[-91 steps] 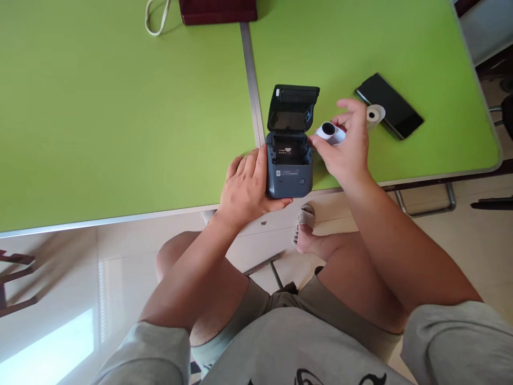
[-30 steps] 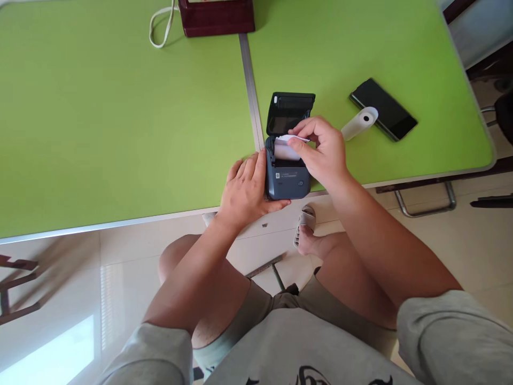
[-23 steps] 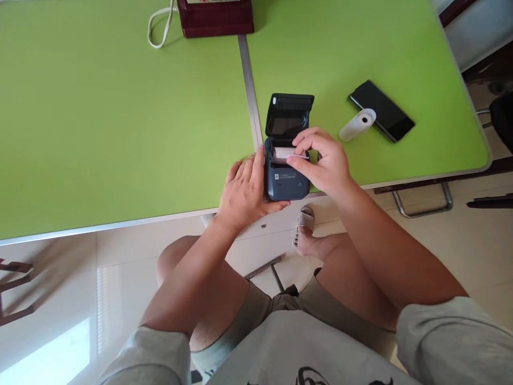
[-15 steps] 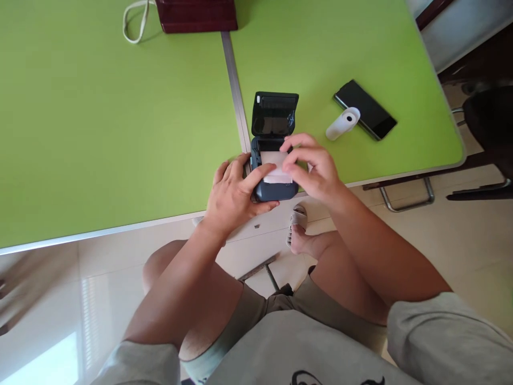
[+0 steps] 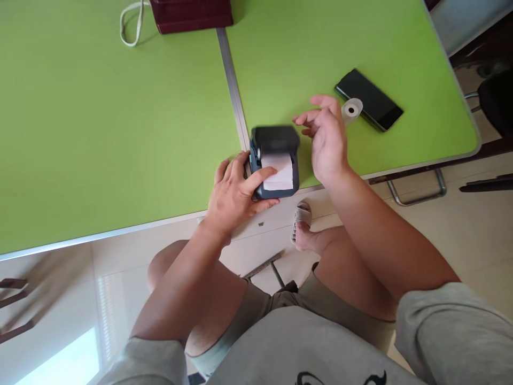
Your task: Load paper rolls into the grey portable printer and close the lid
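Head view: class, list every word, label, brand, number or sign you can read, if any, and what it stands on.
No text can be read.
Grey shirt: black marks cut off by the frame, unreadable.
Blue-grey device: no legible label.
White paper: no legible print.
Phone: dark screen, nothing legible.

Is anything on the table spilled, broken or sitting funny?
Nothing looks spilled or broken. The oddest bit is the white paper roll, which overlaps the phone from this view; I can't tell whether they touch. The printer lid just looks blurry.
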`<state>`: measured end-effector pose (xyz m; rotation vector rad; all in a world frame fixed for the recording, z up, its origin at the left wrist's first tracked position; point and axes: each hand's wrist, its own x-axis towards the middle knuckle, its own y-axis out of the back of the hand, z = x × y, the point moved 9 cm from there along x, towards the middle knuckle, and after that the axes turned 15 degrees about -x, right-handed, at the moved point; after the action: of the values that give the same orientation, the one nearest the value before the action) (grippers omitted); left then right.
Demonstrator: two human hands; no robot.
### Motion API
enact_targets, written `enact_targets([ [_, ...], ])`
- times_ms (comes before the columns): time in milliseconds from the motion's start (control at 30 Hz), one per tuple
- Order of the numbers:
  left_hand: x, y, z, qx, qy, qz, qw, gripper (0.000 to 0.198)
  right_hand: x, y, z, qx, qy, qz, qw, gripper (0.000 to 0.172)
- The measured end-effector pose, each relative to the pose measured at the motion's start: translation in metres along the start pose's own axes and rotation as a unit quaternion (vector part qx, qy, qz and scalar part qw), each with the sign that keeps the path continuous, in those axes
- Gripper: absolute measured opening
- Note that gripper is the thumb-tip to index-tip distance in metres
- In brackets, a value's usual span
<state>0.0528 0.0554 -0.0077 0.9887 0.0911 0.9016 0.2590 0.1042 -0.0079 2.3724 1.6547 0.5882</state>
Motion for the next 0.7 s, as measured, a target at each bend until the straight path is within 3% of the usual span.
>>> enact_targets([
  [133,0.000,-0.001,-0.002,-0.003,0.005,-0.003,1.000,0.077,-0.003,0.001,0.001,-0.011,-0.008,-0.006,1.000,0.054],
  [300,0.000,0.001,-0.001,0.000,0.014,0.005,1.000,0.093,-0.014,-0.020,-0.006,-0.052,0.050,-0.129,0.989,0.052],
  [467,0.003,-0.001,-0.006,-0.004,0.061,-0.024,0.998,0.105,-0.017,-0.025,-0.019,-0.111,0.119,-0.186,0.969,0.041],
  [600,0.006,-0.002,-0.009,-0.008,0.083,-0.031,0.996,0.106,-0.019,-0.028,-0.023,-0.138,0.147,-0.196,0.960,0.038],
  [700,0.008,-0.002,-0.011,-0.007,0.090,-0.025,0.996,0.111,-0.024,-0.029,-0.020,-0.137,0.152,-0.169,0.964,0.037],
])
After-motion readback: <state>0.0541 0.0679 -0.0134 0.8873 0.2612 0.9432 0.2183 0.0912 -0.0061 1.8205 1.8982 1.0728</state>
